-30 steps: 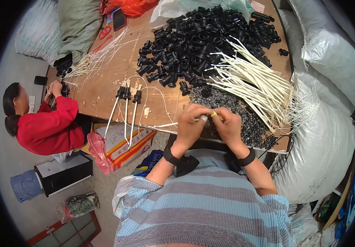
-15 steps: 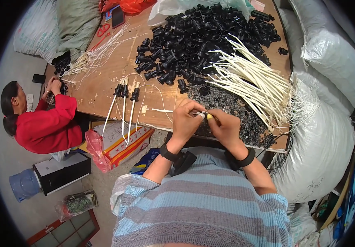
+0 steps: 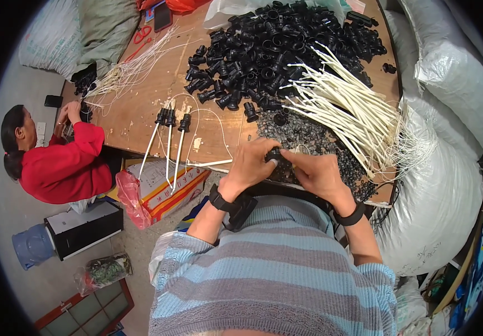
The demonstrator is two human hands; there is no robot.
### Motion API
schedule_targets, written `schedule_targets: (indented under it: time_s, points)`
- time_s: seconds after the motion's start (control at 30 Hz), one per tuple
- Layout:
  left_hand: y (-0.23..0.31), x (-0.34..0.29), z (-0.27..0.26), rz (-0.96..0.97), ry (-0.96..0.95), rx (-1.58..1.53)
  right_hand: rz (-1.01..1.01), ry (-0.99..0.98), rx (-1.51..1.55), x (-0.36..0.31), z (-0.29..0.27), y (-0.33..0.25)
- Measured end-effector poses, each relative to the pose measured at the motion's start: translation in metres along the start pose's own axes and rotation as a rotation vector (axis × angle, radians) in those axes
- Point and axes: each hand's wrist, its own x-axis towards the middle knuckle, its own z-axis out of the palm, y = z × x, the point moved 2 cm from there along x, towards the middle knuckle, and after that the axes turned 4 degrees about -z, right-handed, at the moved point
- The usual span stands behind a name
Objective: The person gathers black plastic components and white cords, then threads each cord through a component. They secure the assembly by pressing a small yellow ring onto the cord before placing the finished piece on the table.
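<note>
At the table's near edge my left hand (image 3: 246,167) is closed around a black lamp socket (image 3: 275,152). My right hand (image 3: 324,176) meets it from the other side, index finger and thumb at the socket; the fingers partly hide what is between them. A white sleeved wire (image 3: 212,163) sticks out to the left of my left hand along the table edge. A thin pale wire curves just above my right fingers. Beyond my hands lies a spread of small dark grey parts (image 3: 308,134).
Black sockets (image 3: 269,50) are heaped at the back, beside a bundle of white sleeved wires (image 3: 348,106). Three sockets with wires (image 3: 170,119) lie left, overhanging the edge. White sacks (image 3: 437,185) crowd the right. A person in red (image 3: 65,165) works at the far left.
A black socket now shows between my hands, where a small pale piece was before. My right hand has shifted slightly right and down. The sleeved wire at the left has dropped lower.
</note>
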Motion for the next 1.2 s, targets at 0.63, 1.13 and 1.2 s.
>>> schedule_targets:
  time_s: [0.63, 1.13, 1.2]
  points:
    - [0.001, -0.016, 0.002, 0.277, -0.03, 0.46, 0.602, -0.248, 0.33, 0.006, 0.034, 0.012]
    - [-0.066, -0.008, -0.086, -0.099, 0.721, 0.812, -0.02, -0.186, -0.098, 0.002, 0.017, -0.019]
    - [-0.045, 0.002, -0.069, 0.052, 0.527, 0.557, 0.152, -0.08, -0.109, -0.001, 0.006, -0.007]
